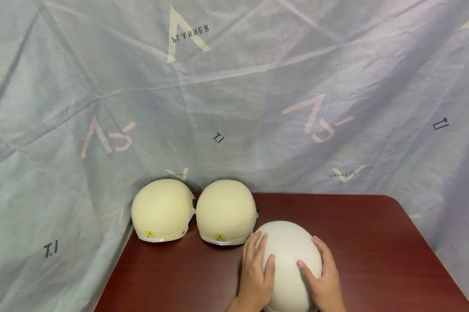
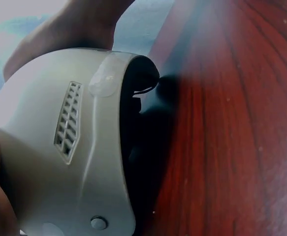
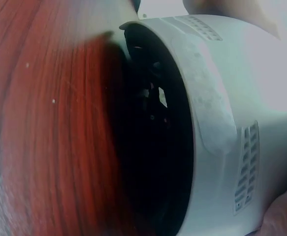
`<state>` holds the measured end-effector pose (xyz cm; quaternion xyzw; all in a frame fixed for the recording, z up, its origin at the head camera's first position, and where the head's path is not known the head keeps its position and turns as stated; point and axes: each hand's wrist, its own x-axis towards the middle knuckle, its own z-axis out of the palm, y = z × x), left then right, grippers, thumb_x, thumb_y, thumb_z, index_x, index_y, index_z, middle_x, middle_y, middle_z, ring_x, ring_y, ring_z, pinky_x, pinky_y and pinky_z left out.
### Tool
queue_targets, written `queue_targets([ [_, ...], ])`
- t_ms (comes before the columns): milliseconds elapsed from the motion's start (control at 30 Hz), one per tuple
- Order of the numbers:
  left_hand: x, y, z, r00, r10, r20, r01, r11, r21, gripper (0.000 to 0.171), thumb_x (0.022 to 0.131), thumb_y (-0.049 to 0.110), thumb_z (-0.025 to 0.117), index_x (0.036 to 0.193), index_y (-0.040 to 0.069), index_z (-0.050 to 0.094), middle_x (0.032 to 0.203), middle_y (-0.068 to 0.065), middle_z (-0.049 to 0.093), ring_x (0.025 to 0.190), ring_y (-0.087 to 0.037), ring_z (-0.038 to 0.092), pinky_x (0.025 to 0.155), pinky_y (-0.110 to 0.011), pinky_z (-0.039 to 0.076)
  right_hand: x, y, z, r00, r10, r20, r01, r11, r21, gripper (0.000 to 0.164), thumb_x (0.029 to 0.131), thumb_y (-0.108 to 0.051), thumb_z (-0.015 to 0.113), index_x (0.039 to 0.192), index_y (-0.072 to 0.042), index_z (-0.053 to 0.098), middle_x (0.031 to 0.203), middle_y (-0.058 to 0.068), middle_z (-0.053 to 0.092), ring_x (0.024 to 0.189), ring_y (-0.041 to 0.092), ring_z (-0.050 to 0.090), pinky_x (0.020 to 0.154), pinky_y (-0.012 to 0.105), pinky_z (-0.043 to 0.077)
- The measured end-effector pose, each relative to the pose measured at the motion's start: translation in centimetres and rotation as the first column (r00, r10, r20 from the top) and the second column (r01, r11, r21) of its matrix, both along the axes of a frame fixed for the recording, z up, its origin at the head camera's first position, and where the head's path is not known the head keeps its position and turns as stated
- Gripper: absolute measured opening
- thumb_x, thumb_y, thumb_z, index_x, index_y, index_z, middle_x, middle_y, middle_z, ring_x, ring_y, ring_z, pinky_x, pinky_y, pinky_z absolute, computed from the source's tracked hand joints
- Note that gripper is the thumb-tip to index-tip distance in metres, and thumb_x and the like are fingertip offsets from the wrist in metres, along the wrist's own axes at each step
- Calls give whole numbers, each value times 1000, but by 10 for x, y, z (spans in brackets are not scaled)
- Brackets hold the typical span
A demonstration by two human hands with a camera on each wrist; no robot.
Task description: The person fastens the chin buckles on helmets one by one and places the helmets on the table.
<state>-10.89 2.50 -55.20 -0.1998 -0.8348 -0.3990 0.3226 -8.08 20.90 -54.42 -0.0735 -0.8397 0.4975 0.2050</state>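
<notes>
A white helmet point(image 1: 286, 247) is at the near edge of the table, its rounded shell facing up. My left hand point(image 1: 255, 273) grips its left side, fingers spread over the shell. On the opposite side, my right hand point(image 1: 325, 277) holds it with thumb and fingers apart. In the left wrist view, the helmet point(image 2: 40, 113) shows a slotted vent point(image 2: 68, 123) and a round button point(image 2: 98, 222) near its rim. The right wrist view looks into the dark opening of the helmet point(image 3: 271, 98), whose rim is tilted over the wood.
Two cream helmets with yellow stickers stand at the back left, the left one point(image 1: 162, 208) beside the other point(image 1: 226, 210). They sit on a dark red wooden table point(image 1: 374, 242). A grey printed cloth point(image 1: 238, 99) hangs behind and at the sides.
</notes>
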Motion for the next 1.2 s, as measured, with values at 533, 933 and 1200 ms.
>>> queue_targets([
  [533, 5, -1, 13, 909, -8, 417, -2, 1000, 23, 76, 100, 55, 64, 166, 26, 37, 168, -17, 36, 152, -45, 40, 110, -72, 41, 0, -1, 2, 1000, 6, 23, -6, 1000, 15, 76, 88, -23, 84, 155, -14, 48, 163, 7, 48, 137, -6, 43, 99, -4, 24],
  [933, 7, -18, -3, 858, -102, 504, 37, 990, 137, 79, 100, 54, 67, 164, 19, 37, 170, -5, 37, 155, -30, 40, 119, -62, 40, 7, -4, -4, 999, -32, -4, 32, 999, 39, 73, 87, -24, 84, 152, -17, 52, 160, 8, 52, 132, -28, 29, 101, -5, 22],
  [1200, -3, -23, -7, 792, -186, 582, 38, 966, 256, 86, 91, 55, 75, 164, 29, 38, 166, -9, 39, 151, -38, 41, 111, -69, 42, 3, -1, -6, 1000, -24, -19, 24, 999, 46, 74, 87, -23, 84, 152, -15, 51, 161, 5, 51, 134, -22, 32, 102, -3, 23],
])
